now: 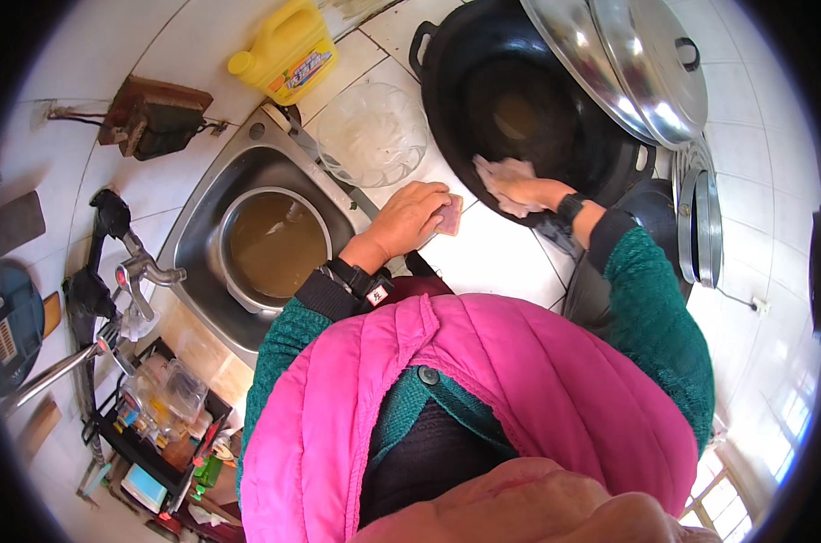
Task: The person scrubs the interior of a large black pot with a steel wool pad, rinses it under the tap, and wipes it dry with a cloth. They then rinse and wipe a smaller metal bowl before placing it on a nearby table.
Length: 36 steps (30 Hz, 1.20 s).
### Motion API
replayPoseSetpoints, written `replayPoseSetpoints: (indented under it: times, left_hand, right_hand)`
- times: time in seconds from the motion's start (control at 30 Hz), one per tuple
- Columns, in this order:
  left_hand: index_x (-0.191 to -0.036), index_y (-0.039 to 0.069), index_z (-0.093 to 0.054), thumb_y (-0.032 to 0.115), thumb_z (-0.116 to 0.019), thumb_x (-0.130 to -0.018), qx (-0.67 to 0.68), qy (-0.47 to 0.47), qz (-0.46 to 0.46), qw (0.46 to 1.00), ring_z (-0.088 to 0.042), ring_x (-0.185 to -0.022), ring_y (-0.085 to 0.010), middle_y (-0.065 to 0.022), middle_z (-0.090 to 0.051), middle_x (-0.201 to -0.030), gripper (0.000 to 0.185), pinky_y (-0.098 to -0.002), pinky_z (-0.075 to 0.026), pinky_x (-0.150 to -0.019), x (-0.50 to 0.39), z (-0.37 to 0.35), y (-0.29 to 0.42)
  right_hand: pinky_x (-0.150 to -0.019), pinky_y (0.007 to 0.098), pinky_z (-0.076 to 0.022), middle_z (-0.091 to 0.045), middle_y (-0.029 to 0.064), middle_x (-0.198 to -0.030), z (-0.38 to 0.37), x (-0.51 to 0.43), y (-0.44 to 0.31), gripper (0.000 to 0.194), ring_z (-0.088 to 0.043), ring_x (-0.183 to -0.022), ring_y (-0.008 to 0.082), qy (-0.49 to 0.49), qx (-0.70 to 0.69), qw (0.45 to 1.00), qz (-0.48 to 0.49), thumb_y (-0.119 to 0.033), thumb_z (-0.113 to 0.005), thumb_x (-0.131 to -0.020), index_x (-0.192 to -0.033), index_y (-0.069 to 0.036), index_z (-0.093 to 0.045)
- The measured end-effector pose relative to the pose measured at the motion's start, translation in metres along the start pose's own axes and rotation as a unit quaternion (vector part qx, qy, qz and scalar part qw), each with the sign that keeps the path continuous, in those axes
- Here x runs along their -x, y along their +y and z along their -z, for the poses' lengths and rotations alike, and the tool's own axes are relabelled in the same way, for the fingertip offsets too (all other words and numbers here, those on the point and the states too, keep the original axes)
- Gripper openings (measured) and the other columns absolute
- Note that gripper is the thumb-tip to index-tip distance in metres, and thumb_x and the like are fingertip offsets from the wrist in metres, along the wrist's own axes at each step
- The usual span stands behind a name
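Observation:
My left hand [410, 216] grips a small, flat scouring sponge [449, 216] above the white tiled counter [482, 248], between the sink and the wok. My right hand [529, 193] presses a pale, crumpled cloth [499, 178] against the near rim of a large black wok [553, 115]. A little brownish liquid [516, 115] lies at the wok's bottom. Parts of my right fingers are hidden by the cloth. Beyond my left hand stands a clear glass bowl [372, 136].
In the steel sink [200, 203], a metal basin [275, 244] holds murky brown water. A faucet [142, 271] juts from the left wall. A yellow detergent jug [288, 51] stands at the back. Large steel lids [628, 68] lean over the wok's right side. A knife [309, 142] lies beside the bowl.

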<state>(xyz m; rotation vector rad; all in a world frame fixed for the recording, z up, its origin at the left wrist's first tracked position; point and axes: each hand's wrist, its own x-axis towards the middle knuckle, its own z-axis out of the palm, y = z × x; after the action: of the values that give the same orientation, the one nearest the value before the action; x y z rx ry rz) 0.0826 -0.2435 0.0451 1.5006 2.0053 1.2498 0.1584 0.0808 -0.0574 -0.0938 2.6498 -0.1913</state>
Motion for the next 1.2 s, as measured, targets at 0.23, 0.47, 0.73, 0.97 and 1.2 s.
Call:
replayPoseSetpoints:
  times: [0.23, 0.47, 0.73, 0.97, 1.2]
  left_hand:
    - [-0.113, 0.006, -0.057, 0.008, -0.066, -0.081, 0.026, -0.032, 0.062, 0.997, -0.052, -0.112, -0.0358, -0.0127, -0.056, -0.125, 0.034, -0.0438, -0.043, -0.097, 0.002, 0.003, 0.002]
    - [-0.116, 0.007, -0.056, 0.007, -0.066, -0.082, 0.008, -0.028, 0.063, 0.998, -0.054, -0.112, -0.0373, -0.0153, -0.056, -0.128, 0.035, -0.0441, -0.043, -0.097, -0.006, 0.001, 0.003]
    - [-0.108, 0.006, -0.061, 0.007, -0.067, -0.079, 0.005, 0.008, 0.04, 0.999, -0.054, -0.108, -0.0334, -0.0101, -0.059, -0.121, 0.03, -0.0412, -0.044, -0.095, 0.0, -0.001, 0.003]
    - [-0.109, 0.005, -0.061, 0.007, -0.067, -0.079, 0.015, 0.002, 0.018, 1.0, -0.054, -0.107, -0.0345, -0.0111, -0.059, -0.12, 0.03, -0.0414, -0.043, -0.096, 0.003, -0.003, -0.004]
    - [-0.109, 0.003, -0.064, 0.007, -0.061, -0.086, 0.07, 0.005, 0.013, 0.997, -0.056, -0.11, -0.0349, -0.0143, -0.063, -0.117, 0.024, -0.0412, -0.045, -0.096, 0.014, 0.011, 0.008]
  right_hand:
    - [-0.114, 0.0656, -0.0101, -0.025, 0.0347, -0.15, 0.044, -0.161, 0.01, 0.074, -0.012, -0.14, 0.0588, 0.251, 0.054, 0.965, 0.047, -0.051, -0.046, -0.095, -0.15, -0.004, -0.034]
    - [-0.119, 0.0568, -0.0019, -0.012, 0.0313, -0.159, 0.051, -0.141, 0.133, 0.085, -0.003, -0.146, 0.0536, 0.352, 0.112, 0.902, -0.222, -0.068, -0.035, -0.093, -0.156, -0.014, -0.02]
    - [-0.119, 0.0515, -0.004, -0.003, 0.0244, -0.162, 0.013, -0.081, 0.072, 0.09, -0.001, -0.147, 0.0469, -0.003, -0.042, 0.949, -0.312, -0.065, -0.03, -0.09, -0.158, -0.011, -0.006]
    - [-0.12, 0.037, -0.0143, -0.008, 0.0136, -0.164, 0.012, -0.043, -0.014, 0.07, -0.013, -0.149, 0.0302, 0.003, -0.073, 0.997, -0.005, -0.043, -0.027, -0.098, -0.158, -0.014, -0.005]
    - [-0.112, 0.0389, -0.0356, -0.046, 0.0183, -0.147, 0.051, 0.027, -0.075, 0.058, -0.044, -0.136, 0.0345, 0.021, -0.312, 0.949, -0.029, -0.032, -0.033, -0.099, -0.152, -0.009, -0.031]
